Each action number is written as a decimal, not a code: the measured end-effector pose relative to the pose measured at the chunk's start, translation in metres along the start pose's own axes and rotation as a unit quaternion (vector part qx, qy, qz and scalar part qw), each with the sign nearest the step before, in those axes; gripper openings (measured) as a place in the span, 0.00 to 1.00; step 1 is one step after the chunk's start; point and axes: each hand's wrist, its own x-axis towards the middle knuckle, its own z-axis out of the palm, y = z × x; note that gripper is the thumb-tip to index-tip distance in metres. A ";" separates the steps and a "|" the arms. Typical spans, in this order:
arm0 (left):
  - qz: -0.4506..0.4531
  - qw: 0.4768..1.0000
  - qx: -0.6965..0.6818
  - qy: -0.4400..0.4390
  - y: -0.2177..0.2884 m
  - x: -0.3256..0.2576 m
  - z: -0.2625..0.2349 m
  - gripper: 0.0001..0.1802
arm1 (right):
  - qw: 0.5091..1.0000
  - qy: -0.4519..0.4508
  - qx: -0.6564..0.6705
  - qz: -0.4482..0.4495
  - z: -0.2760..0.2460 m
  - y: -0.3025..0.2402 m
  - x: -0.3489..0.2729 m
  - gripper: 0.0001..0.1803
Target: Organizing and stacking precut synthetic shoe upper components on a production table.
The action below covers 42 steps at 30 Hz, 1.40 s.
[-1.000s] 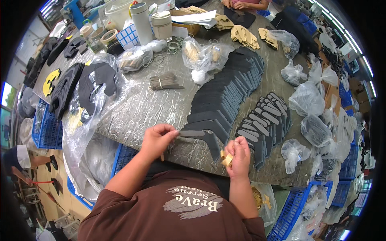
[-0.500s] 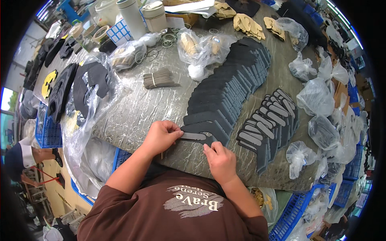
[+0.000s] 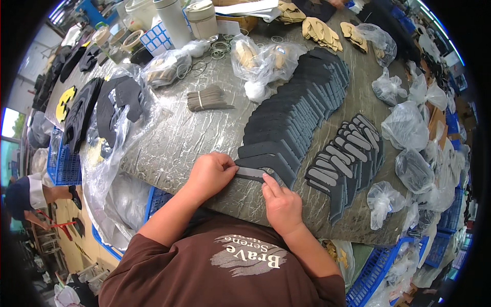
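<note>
At the near end of a long overlapping row of dark foam pieces (image 3: 276,117), a slim grey strip (image 3: 250,173) lies along the lowest piece. My left hand (image 3: 210,175) is closed in a pinch on the strip's left end. Its thumb and index finger meet there. My right hand (image 3: 283,204) has its leading fingers stretched out, their tips resting on the strip's right end; the other fingers curl under and are partly hidden. To the right lies a shorter overlapping stack of dark angled pieces (image 3: 340,169) with grey strips on them.
A banded bundle of grey strips (image 3: 207,98) lies beyond my left hand. Clear plastic bags (image 3: 405,125) line the table's right side. Tan cut pieces (image 3: 321,33), a white tumbler (image 3: 173,23) and a jar (image 3: 201,19) stand or lie at the back. Blue crates (image 3: 376,273) sit below the edge.
My right fingers have straightened and moved up onto the strip's right end. The strip now lies flatter along the foam piece. My left hand keeps its pinch.
</note>
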 end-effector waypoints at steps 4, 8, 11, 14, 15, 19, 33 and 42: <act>0.100 0.994 -0.001 0.040 -0.009 0.000 0.003 0.03 | 0.990 0.067 0.102 0.074 -0.002 0.000 -0.001 0.16; -0.014 0.957 -0.278 -0.078 0.002 -0.010 0.011 0.09 | 0.910 0.104 0.318 0.246 -0.018 0.002 -0.004 0.20; 0.068 0.986 -0.132 -0.071 0.028 0.001 0.013 0.09 | 0.902 0.113 0.328 0.255 -0.061 0.014 -0.008 0.07; 0.182 0.983 0.018 -0.024 0.038 0.037 0.023 0.15 | 0.929 0.151 0.158 0.298 -0.089 0.043 -0.026 0.05; 0.305 0.947 0.078 0.062 0.040 0.046 0.027 0.21 | 0.931 0.161 0.087 0.315 -0.094 0.057 -0.035 0.06; 0.257 0.923 0.264 -0.111 0.051 0.062 0.030 0.33 | 0.931 0.229 -0.004 0.283 -0.091 0.081 -0.057 0.08; 0.416 0.907 0.022 -0.064 0.044 -0.034 0.020 0.54 | 0.799 -0.008 0.573 0.182 -0.041 -0.037 0.005 0.06; 0.420 0.905 -0.031 -0.065 0.035 -0.041 0.027 0.56 | 0.722 -0.047 0.643 0.252 -0.037 -0.042 0.002 0.02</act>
